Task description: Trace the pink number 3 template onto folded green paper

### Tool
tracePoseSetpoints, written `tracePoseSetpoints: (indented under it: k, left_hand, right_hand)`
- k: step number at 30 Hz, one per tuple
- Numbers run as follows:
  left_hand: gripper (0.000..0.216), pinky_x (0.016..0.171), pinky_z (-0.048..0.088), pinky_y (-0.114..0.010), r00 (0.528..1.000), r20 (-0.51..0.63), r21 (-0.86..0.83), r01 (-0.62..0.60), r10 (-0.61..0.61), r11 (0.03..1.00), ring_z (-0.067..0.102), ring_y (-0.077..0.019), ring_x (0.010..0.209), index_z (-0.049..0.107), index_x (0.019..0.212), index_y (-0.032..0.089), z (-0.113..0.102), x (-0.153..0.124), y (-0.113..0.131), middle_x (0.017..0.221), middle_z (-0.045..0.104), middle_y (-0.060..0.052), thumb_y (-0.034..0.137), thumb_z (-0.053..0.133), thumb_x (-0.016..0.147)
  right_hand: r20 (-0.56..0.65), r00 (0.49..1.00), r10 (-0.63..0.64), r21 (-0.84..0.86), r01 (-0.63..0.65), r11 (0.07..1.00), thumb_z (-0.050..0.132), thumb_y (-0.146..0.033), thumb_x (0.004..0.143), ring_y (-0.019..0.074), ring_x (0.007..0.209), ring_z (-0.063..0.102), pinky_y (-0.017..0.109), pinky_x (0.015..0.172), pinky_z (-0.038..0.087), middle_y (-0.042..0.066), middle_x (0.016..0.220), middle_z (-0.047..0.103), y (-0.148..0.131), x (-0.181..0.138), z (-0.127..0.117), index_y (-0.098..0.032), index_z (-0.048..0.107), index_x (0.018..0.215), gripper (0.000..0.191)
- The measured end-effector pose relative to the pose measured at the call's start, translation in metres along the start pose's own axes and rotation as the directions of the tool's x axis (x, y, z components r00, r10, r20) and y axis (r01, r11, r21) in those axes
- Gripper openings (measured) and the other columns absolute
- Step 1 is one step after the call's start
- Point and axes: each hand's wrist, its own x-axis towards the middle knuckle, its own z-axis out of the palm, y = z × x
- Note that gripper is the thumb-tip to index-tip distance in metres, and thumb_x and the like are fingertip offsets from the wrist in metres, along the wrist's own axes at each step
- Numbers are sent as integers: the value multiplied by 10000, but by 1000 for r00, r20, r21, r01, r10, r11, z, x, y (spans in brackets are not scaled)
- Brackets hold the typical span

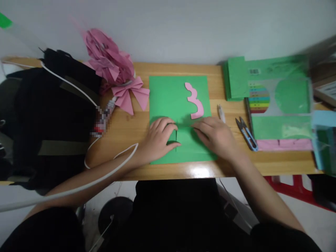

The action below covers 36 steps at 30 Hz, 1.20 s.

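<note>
A large green sheet of paper [165,94] lies flat on the wooden table in front of me. Over its lower part is what looks like a smaller green paper piece [185,136], with a dark left edge and a shadow along its top. My left hand [161,138] rests at that left edge, thumb and index finger apart. My right hand [216,134] has its fingers pressed together at the piece's upper right, seemingly pinching it; the fingertips are partly hidden. A pink cut-out paper shape [195,101], like a wavy 3, lies above the right hand.
Blue thread snips [246,134] and a white cutter [221,113] lie to the right. Beyond are green paper stacks [237,78] and a paper pack [283,126]. Pink paper bows [131,94] and a black bag [57,115] stand left. A white cable [105,178] crosses my left forearm.
</note>
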Motion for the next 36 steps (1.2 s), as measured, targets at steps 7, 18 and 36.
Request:
tracePoseSetpoints:
  k: [7,18,36]
  left_hand:
    - [397,942,445,-472,1000,19,-6,-12,12,1000,538,-315,1147,584,1142,148,-3,0,2,1186,605,-133,294,730,802]
    - [136,937,430,-462,998,-32,-97,-51,48,994,549,-263,1104,724,929,223,0,2,-5,1121,658,-64,206,592,899]
    - [164,894,456,-431,949,-146,91,-268,279,959,609,-201,928,691,873,230,-1,4,-5,921,755,18,182,553,947]
  right_hand:
    - [-264,964,19,-43,-32,999,666,-66,833,238,945,682,364,778,524,120,1018,750,-46,-44,10,-139,645,1092,269]
    - [-204,973,111,-61,-126,990,662,-90,830,242,1072,657,394,880,498,93,1156,717,-59,-62,27,-236,619,1187,388]
    - [-152,983,106,-82,-119,989,587,-93,873,239,1213,608,413,997,468,111,1275,673,-59,-59,30,-216,558,1290,436]
